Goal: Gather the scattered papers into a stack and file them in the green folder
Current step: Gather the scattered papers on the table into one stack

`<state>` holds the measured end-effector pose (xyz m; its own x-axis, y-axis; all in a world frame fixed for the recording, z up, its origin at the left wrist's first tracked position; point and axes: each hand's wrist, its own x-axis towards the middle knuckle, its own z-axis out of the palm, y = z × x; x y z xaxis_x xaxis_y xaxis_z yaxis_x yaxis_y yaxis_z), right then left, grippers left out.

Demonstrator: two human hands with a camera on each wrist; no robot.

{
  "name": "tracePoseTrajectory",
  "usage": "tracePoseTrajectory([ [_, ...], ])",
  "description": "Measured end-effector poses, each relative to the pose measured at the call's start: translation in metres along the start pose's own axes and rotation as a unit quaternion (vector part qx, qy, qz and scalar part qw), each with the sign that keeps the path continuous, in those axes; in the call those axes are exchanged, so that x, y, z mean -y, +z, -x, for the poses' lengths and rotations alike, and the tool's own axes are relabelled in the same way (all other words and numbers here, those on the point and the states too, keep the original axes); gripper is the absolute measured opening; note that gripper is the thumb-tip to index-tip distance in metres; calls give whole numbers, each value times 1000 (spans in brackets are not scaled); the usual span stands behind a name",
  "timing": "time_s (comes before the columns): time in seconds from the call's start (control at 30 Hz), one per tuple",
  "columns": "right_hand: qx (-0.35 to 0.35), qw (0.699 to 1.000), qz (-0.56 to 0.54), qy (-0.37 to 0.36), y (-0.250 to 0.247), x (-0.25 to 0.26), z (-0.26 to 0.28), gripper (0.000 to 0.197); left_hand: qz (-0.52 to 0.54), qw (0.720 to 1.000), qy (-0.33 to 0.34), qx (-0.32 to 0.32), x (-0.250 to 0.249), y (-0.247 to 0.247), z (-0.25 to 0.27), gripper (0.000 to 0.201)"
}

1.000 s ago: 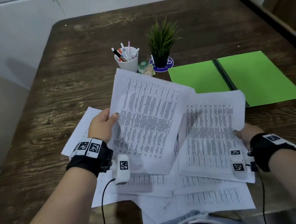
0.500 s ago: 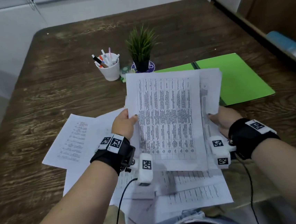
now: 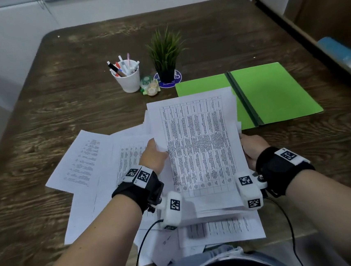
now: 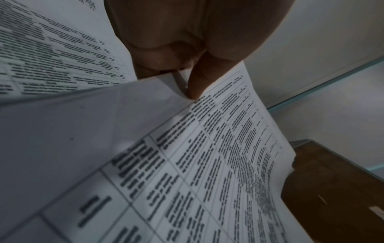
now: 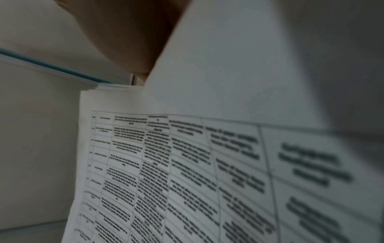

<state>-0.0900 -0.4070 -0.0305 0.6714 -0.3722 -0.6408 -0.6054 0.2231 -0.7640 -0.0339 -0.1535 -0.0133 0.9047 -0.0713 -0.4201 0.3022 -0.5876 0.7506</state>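
I hold a bundle of printed sheets [image 3: 199, 149] lifted off the table between both hands. My left hand [image 3: 153, 156] pinches its left edge, thumb on top; the left wrist view shows the thumb [image 4: 199, 82] pressed on the sheets [image 4: 207, 164]. My right hand [image 3: 252, 147] grips the right edge, its fingers hidden behind the paper; its wrist view shows the bundle [image 5: 187, 172] close up. More loose papers [image 3: 87, 160] lie scattered on the table below and to the left. The green folder [image 3: 271, 93] lies open flat at the right, its left flap partly covered by the bundle.
A white cup of pens [image 3: 127, 75], a small potted plant [image 3: 165, 56] and a small clear item [image 3: 149, 86] stand behind the papers on the dark wooden table [image 3: 60, 101]. A wall edge runs along the right side.
The left hand brought its sheet over onto the right hand's pile, so both hands now hold one bundle. The view shifted.
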Motion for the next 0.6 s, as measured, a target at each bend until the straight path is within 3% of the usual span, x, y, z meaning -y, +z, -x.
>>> tracePoseTrajectory([
  [0.13, 8, 1000, -24, 10, 5, -6, 0, 50, -27, 1000, 0, -5, 8, 1, 4, 45],
  [0.3, 25, 968, 248, -24, 18, -15, -1, 46, -17, 1000, -5, -18, 18, -4, 3, 41],
  [0.43, 15, 940, 338, -42, 20, -21, -6, 41, 17, 1000, -5, 21, 32, -8, 2, 35],
  [0.5, -6, 945, 325, -44, 17, -24, -11, 40, 65, 997, -27, 30, 40, -11, 3, 34],
  [0.6, -47, 936, 347, -24, 8, -26, -19, 35, 34, 997, -61, -18, 62, -25, 2, 31],
])
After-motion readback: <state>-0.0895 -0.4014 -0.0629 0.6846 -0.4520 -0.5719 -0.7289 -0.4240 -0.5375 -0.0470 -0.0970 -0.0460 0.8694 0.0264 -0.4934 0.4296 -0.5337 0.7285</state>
